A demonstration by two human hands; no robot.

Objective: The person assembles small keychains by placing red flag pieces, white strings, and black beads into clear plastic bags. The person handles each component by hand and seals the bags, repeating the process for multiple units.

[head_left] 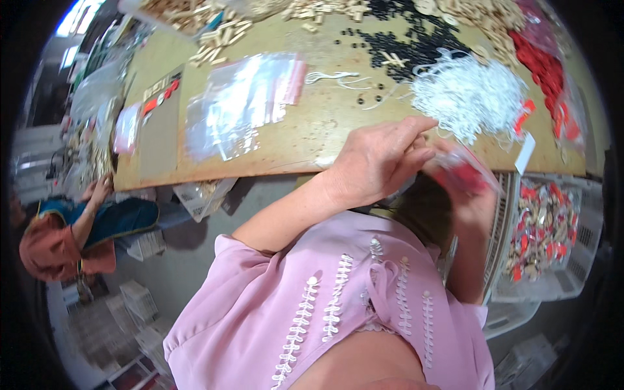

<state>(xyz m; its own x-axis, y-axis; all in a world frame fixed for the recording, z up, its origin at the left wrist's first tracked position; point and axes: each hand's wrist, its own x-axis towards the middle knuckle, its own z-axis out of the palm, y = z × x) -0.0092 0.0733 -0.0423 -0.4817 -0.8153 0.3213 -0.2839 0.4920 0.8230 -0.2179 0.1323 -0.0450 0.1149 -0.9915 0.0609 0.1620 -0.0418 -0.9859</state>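
A small clear plastic bag (489, 175) with something red inside is in my right hand (473, 211), just past the table's near edge. That hand is partly blurred, and its fingers are closed round the bag. Close beside it on the left, my left hand (380, 156) has its fingers bent and drawn together near the bag's top end. Whatever those fingertips pinch is too small and hidden to make out. A heap of white cords (468, 94) lies on the table right beyond both hands.
Flat clear bags (244, 97) lie left on the wooden table (325, 133). Black beads (416, 45), wooden pieces (224, 39) and red pieces (543, 68) cover its far part. A crate of filled bags (546, 227) stands at right. Another person (84, 224) works at far left.
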